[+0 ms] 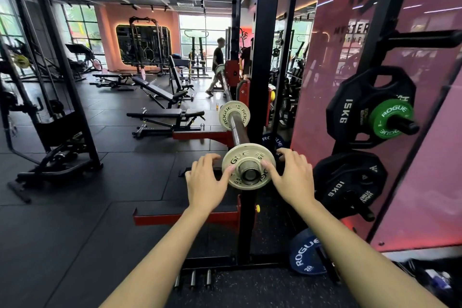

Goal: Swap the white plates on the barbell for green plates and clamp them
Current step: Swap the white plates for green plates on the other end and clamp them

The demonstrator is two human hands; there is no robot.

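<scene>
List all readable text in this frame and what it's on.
"ROGUE", "0.5": near white plate, gripped by both hands
"ROGUE", "0.5": far white plate
"ROGUE": green plate
"15KG": upper black plate
"10KG": lower black plate
"ROGUE", "20": blue plate
Wall sign: partly hidden
Small print on black plates: unreadable

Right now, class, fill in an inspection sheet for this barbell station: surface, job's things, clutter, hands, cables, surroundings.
Surface: black rubber gym floor.
Job's things: barbell in the rack; near white plate at the sleeve's end; second white plate further in; green plate on a storage peg over a black 15 kg plate. No clamp seen.
Clutter: blue plate leaning low by the rack; black 10 kg plate on a lower peg.
Hands: left hand and right hand grip the near white plate's edges.
Cables: nothing seen.
Surroundings: benches, racks, a person walking far off.
</scene>
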